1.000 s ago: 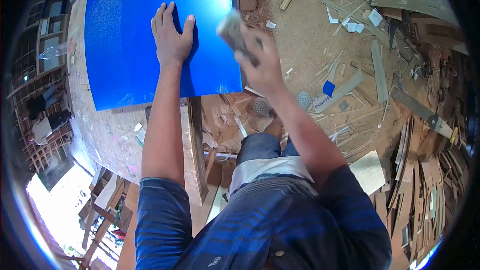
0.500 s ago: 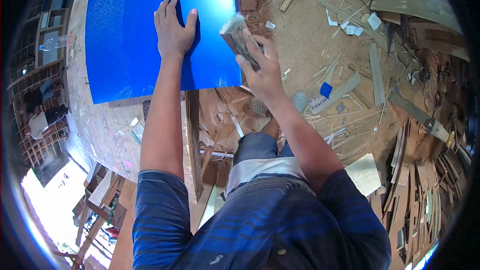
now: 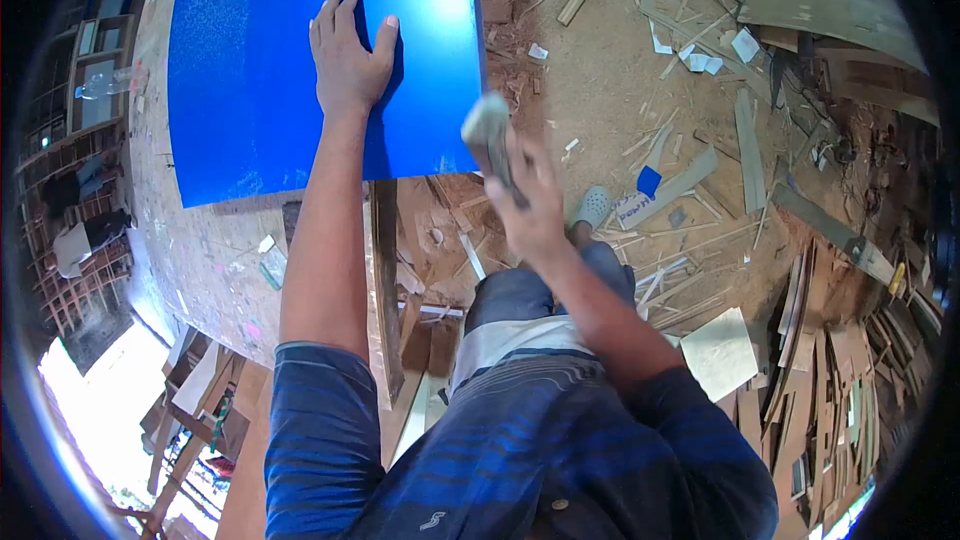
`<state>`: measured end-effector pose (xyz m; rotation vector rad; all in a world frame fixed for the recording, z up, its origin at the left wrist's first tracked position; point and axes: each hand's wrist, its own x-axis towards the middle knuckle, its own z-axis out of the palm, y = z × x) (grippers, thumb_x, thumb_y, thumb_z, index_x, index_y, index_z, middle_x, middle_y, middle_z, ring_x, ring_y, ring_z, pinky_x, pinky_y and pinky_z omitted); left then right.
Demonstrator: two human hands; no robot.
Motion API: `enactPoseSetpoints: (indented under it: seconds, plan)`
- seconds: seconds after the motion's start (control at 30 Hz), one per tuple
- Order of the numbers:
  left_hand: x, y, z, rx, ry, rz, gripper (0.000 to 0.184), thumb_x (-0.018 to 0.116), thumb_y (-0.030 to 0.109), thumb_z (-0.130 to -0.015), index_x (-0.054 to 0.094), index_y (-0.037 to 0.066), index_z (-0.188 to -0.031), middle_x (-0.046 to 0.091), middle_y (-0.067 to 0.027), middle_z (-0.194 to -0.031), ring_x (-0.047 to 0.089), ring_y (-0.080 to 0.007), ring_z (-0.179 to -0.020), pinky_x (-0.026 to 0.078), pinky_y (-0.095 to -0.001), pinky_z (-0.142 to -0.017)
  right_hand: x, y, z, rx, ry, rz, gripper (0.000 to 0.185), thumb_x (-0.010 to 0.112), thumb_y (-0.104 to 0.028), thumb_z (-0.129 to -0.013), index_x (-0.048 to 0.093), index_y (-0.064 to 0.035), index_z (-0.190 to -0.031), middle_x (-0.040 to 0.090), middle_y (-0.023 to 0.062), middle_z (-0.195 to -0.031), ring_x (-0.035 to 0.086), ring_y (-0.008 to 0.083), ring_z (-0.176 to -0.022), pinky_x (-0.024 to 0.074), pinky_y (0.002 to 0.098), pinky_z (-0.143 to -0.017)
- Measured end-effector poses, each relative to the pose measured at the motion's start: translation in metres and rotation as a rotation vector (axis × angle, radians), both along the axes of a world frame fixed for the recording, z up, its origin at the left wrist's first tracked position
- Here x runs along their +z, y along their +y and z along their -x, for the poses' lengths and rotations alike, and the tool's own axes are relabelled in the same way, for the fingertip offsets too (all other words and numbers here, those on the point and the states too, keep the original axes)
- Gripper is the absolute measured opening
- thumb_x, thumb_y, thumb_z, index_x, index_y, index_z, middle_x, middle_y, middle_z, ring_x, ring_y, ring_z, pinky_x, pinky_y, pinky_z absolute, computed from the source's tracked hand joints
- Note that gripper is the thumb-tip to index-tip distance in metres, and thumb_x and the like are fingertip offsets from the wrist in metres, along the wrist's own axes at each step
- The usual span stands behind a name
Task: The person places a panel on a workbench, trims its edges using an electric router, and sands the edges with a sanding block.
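A glossy blue panel [image 3: 290,120] lies on the worktable, with pale dusty speckles at its upper left. My left hand [image 3: 350,65] rests flat on it, fingers stretched out and thumb apart. In my right hand [image 3: 532,205], a sanding block [image 3: 490,145] with a pale, worn end is gripped between fingers and thumb. Motion blurs this hand a little. The block is at the panel's right edge near the lower right corner; whether it touches the edge I cannot tell.
Under the panel, the paint-stained worktable [image 3: 210,260] extends to the left, with a plastic bottle [image 3: 105,85] at its far side. Wood offcuts, paper scraps and a small blue piece [image 3: 649,181] litter the floor. Stacked wood strips [image 3: 830,370] stand at right.
My right hand has moved the sanding block down along the panel's right edge, toward my body. My left hand stays in place on the panel.
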<state>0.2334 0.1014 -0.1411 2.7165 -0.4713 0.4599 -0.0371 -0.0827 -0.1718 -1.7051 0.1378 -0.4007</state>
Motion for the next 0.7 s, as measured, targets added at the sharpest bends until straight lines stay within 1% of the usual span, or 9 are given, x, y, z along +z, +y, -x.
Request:
enactPoseSetpoints:
  seconds: [0.1,0.2,0.3,0.4,0.5,0.6,0.63,0.7]
  plan:
    - [-0.001,0.004,-0.002,-0.010,-0.009,-0.002,0.074,0.070,0.052,-0.104,0.060,0.002,-0.158,0.053,-0.0266,-0.168,0.044,-0.0441,-0.159,0.027,-0.0567,-0.137,0.009,-0.008,0.002,0.017,-0.024,0.165,0.072,0.082,-0.012,-0.097,0.061,-0.0162,-0.166,0.065,0.0208,-0.144,0.067,0.0371,-0.128,0.0535,0.0478,-0.110]
    - [-0.004,0.004,-0.002,-0.016,0.002,0.010,0.074,0.070,0.052,-0.104,0.060,0.002,-0.158,0.052,-0.0265,-0.168,0.045,-0.0440,-0.159,0.027,-0.0567,-0.137,-0.001,-0.025,-0.064,0.044,-0.016,0.118,0.073,0.083,-0.012,-0.096,0.062,-0.0132,-0.165,0.065,0.0229,-0.143,0.066,0.0421,-0.127,0.0531,0.0514,-0.110]
    - [-0.001,0.003,-0.001,-0.002,0.022,0.014,0.074,0.070,0.052,-0.104,0.060,0.002,-0.158,0.052,-0.0262,-0.169,0.044,-0.0439,-0.160,0.027,-0.0566,-0.137,0.012,-0.023,-0.061,0.004,0.028,0.114,0.071,0.084,-0.013,-0.095,0.063,-0.0129,-0.163,0.065,0.0224,-0.142,0.066,0.0437,-0.127,0.0527,0.0526,-0.109]
    - [0.002,0.001,-0.001,-0.007,0.024,0.009,0.075,0.070,0.052,-0.104,0.060,0.002,-0.158,0.051,-0.0261,-0.169,0.044,-0.0442,-0.160,0.027,-0.0565,-0.137,0.011,-0.006,0.008,-0.009,-0.027,0.181,0.069,0.083,-0.014,-0.097,0.064,-0.0180,-0.163,0.066,0.0206,-0.142,0.067,0.0407,-0.125,0.0529,0.0515,-0.108]
    - [0.002,0.003,0.001,-0.011,0.035,0.008,0.075,0.071,0.052,-0.104,0.060,0.002,-0.158,0.051,-0.0261,-0.169,0.044,-0.0447,-0.160,0.027,-0.0564,-0.137,0.015,-0.008,0.005,-0.006,-0.033,0.191,0.069,0.083,-0.015,-0.097,0.064,-0.0207,-0.164,0.066,0.0195,-0.142,0.066,0.0393,-0.123,0.0525,0.0505,-0.109]
    - [0.001,-0.001,0.003,-0.002,0.039,0.015,0.074,0.070,0.052,-0.104,0.060,0.002,-0.158,0.051,-0.0261,-0.169,0.044,-0.0451,-0.159,0.028,-0.0565,-0.137,0.007,-0.017,-0.062,-0.052,-0.056,0.110,0.070,0.084,-0.015,-0.096,0.065,-0.0201,-0.163,0.067,0.0192,-0.141,0.066,0.0402,-0.123,0.0517,0.0525,-0.109]
    - [0.002,0.000,0.002,0.003,0.037,0.012,0.074,0.070,0.052,-0.105,0.060,0.002,-0.158,0.051,-0.0261,-0.169,0.044,-0.0453,-0.159,0.029,-0.0566,-0.137,0.011,-0.018,-0.067,-0.043,-0.009,0.082,0.071,0.084,-0.015,-0.095,0.064,-0.0194,-0.164,0.068,0.0186,-0.139,0.066,0.0407,-0.124,0.0508,0.0532,-0.110]
    - [0.003,0.002,0.002,0.000,0.033,-0.003,0.074,0.071,0.052,-0.105,0.060,0.002,-0.158,0.051,-0.0262,-0.169,0.044,-0.0452,-0.159,0.030,-0.0566,-0.136,0.012,-0.013,-0.041,-0.055,-0.027,0.151,0.070,0.084,-0.016,-0.096,0.065,-0.0206,-0.164,0.069,0.0186,-0.137,0.066,0.0404,-0.124,0.0507,0.0528,-0.111]
